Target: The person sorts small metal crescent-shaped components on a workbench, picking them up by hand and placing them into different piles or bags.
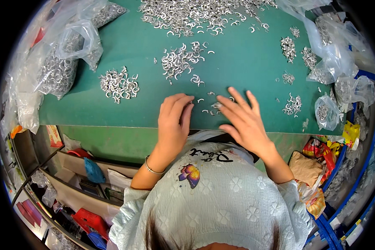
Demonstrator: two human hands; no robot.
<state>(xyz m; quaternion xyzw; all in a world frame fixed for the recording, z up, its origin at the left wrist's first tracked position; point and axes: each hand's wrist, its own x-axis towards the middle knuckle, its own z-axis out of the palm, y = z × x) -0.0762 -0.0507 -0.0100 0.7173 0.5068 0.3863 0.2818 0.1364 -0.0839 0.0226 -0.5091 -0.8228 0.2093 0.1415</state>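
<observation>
My left hand rests at the table's near edge, its fingers curled and the thumb and fingertips brought together; whatever they hold is hidden. Just to the right, my right hand has its fingers spread, and its fingertips touch small silver crescent-shaped metal pieces on the green tabletop. A few more loose crescents lie between the two hands. Beyond them is a medium heap of crescents, and to the left sits another small heap.
A large spread of crescents covers the far side. Small piles line the right, near clear plastic bags. Filled bags stand at the left. Below the table are a shelf with bins at left and a blue rack at right.
</observation>
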